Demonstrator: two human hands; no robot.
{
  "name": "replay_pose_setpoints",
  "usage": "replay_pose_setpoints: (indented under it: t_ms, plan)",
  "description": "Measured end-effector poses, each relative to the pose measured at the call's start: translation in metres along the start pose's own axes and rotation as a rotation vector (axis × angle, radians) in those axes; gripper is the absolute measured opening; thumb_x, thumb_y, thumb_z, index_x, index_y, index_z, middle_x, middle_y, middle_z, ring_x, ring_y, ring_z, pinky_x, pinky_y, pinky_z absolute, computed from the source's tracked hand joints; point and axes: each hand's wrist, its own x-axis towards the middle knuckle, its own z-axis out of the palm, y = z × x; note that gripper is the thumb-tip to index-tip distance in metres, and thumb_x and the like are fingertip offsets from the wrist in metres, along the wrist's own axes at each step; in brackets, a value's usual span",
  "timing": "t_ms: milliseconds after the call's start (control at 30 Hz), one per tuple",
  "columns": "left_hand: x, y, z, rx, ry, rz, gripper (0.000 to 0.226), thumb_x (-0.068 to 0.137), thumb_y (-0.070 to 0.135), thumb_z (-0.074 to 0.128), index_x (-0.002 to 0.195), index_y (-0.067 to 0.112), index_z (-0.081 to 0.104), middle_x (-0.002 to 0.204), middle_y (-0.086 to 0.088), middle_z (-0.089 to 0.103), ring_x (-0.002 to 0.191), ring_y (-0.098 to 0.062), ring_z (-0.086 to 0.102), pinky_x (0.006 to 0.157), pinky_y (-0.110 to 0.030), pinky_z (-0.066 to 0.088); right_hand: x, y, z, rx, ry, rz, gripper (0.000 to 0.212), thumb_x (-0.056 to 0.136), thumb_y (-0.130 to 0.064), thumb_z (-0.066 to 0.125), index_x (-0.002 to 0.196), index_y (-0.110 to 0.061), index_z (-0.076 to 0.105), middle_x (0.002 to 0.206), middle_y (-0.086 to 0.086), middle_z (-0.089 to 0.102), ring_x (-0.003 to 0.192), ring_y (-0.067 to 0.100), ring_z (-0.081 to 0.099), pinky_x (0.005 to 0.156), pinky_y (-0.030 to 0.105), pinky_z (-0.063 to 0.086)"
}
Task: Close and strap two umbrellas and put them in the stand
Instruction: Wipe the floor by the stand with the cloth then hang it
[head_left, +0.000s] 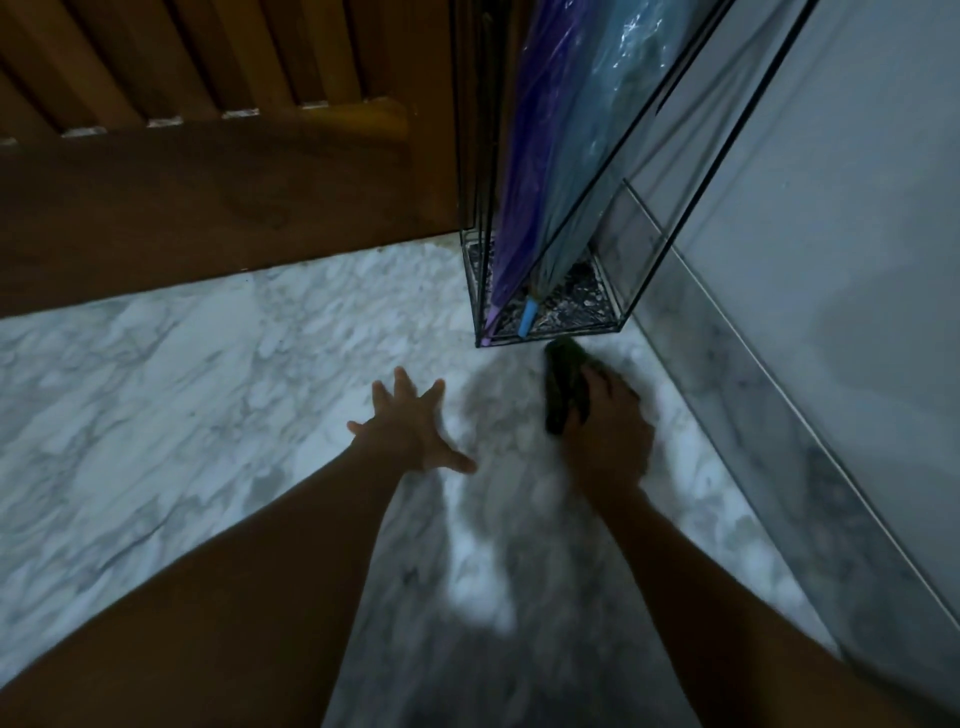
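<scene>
Umbrellas, purple (524, 208) and blue (582, 171), stood in the wire stand (550, 332). Your right hand (605, 436) clasped a dark object (563, 387) at its front edge; your left hand (410, 426) was splayed open.

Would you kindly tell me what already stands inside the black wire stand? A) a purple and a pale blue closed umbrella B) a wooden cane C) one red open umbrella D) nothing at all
A: a purple closed umbrella and a pale blue closed umbrella lean tips-down inside the black wire stand.

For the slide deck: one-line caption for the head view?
Right hand grips dark folded umbrella below black wire stand holding purple and blue umbrellas; left hand open.
</scene>
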Motion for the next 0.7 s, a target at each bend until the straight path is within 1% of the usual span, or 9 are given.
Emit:
replay_pose_setpoints:
  t_ms: [67, 167, 233, 333, 400, 467, 533, 633, 700]
  plan:
    - [-0.001, 0.001, 0.001, 0.009, 0.029, 0.018, 0.121, 0.055, 0.07, 0.077, 0.152, 0.038, 0.012, 0.161, -0.01, -0.01, 0.147, -0.04, -0.006, 0.106, -0.072, 0.023, -0.023, -0.024, 0.01, -0.011, -0.089, -0.061, 0.052, 0.087, -0.023, 0.06, 0.139, -0.024, 0.053, 0.147, 0.005, 0.05, 0.131, 0.029, 0.049, 0.1, 0.046, 0.041]
    - [-0.007, 0.003, 0.002, -0.028, 0.099, 0.087, 0.096, 0.062, 0.06, 0.079, 0.143, 0.033, 0.036, 0.148, -0.009, 0.019, 0.138, -0.034, 0.02, 0.107, -0.056, 0.034, -0.057, -0.059, 0.024, 0.004, -0.182, -0.142, 0.055, 0.085, -0.025, 0.061, 0.139, -0.028, 0.053, 0.15, 0.001, 0.048, 0.132, 0.027, 0.049, 0.096, 0.045, 0.041]
    - [-0.01, -0.001, 0.003, -0.021, 0.107, 0.09, 0.082, 0.066, 0.052, 0.078, 0.136, 0.026, 0.044, 0.139, -0.008, 0.026, 0.132, -0.031, 0.025, 0.107, -0.049, 0.036, -0.074, -0.075, 0.028, 0.008, -0.208, -0.157, 0.056, 0.087, -0.025, 0.059, 0.142, -0.029, 0.049, 0.153, 0.0, 0.044, 0.136, 0.026, 0.045, 0.097, 0.044, 0.039]
    - [-0.015, -0.015, -0.001, 0.023, 0.059, 0.09, 0.073, 0.065, 0.055, 0.074, 0.126, 0.024, 0.049, 0.131, -0.01, 0.031, 0.126, -0.03, 0.027, 0.105, -0.043, 0.038, -0.079, -0.088, 0.025, 0.009, -0.3, -0.173, 0.055, 0.094, -0.024, 0.051, 0.147, -0.032, 0.04, 0.158, -0.004, 0.034, 0.142, 0.021, 0.034, 0.102, 0.041, 0.034]
    - [-0.021, -0.022, -0.009, -0.026, 0.039, 0.089, 0.047, 0.076, 0.047, 0.065, 0.115, 0.024, 0.054, 0.125, -0.01, 0.038, 0.118, -0.029, 0.033, 0.098, -0.038, 0.042, -0.074, -0.091, 0.024, 0.068, -0.327, -0.164, 0.049, 0.098, -0.022, 0.047, 0.145, -0.033, 0.043, 0.153, -0.006, 0.042, 0.136, 0.021, 0.04, 0.102, 0.041, 0.036]
    - [-0.025, -0.024, -0.016, -0.193, 0.055, 0.12, 0.026, 0.087, 0.029, 0.055, 0.11, 0.018, 0.06, 0.118, -0.014, 0.052, 0.109, -0.029, 0.048, 0.09, -0.04, 0.049, -0.068, -0.096, 0.021, 0.236, -0.301, -0.115, 0.042, 0.099, -0.02, 0.046, 0.139, -0.031, 0.052, 0.139, -0.004, 0.057, 0.124, 0.022, 0.053, 0.099, 0.038, 0.042]
    - [-0.029, -0.019, -0.026, -0.427, 0.105, 0.181, 0.025, 0.091, 0.013, 0.049, 0.112, 0.007, 0.061, 0.106, -0.014, 0.062, 0.095, -0.027, 0.061, 0.081, -0.037, 0.054, -0.059, -0.102, 0.013, 0.401, -0.304, -0.055, 0.034, 0.099, -0.018, 0.049, 0.131, -0.024, 0.059, 0.124, 0.001, 0.067, 0.113, 0.023, 0.061, 0.091, 0.031, 0.044]
    - [-0.04, -0.004, -0.049, -0.804, 0.198, 0.17, 0.015, 0.097, 0.015, 0.047, 0.111, 0.014, 0.054, 0.078, -0.005, 0.057, 0.065, -0.013, 0.053, 0.051, -0.02, 0.041, -0.04, -0.117, -0.007, 0.567, -0.304, -0.044, 0.027, 0.097, -0.014, 0.055, 0.123, -0.013, 0.064, 0.112, 0.009, 0.07, 0.105, 0.026, 0.065, 0.089, 0.035, 0.05]
    - [-0.045, 0.004, -0.067, -1.049, 0.203, 0.14, 0.015, 0.096, 0.016, 0.05, 0.11, 0.021, 0.049, 0.073, -0.005, 0.057, 0.061, -0.014, 0.052, 0.046, -0.019, 0.039, -0.024, -0.13, -0.024, 0.644, -0.278, -0.094, 0.028, 0.095, -0.012, 0.059, 0.123, -0.01, 0.065, 0.109, 0.006, 0.07, 0.101, 0.021, 0.065, 0.091, 0.037, 0.053]
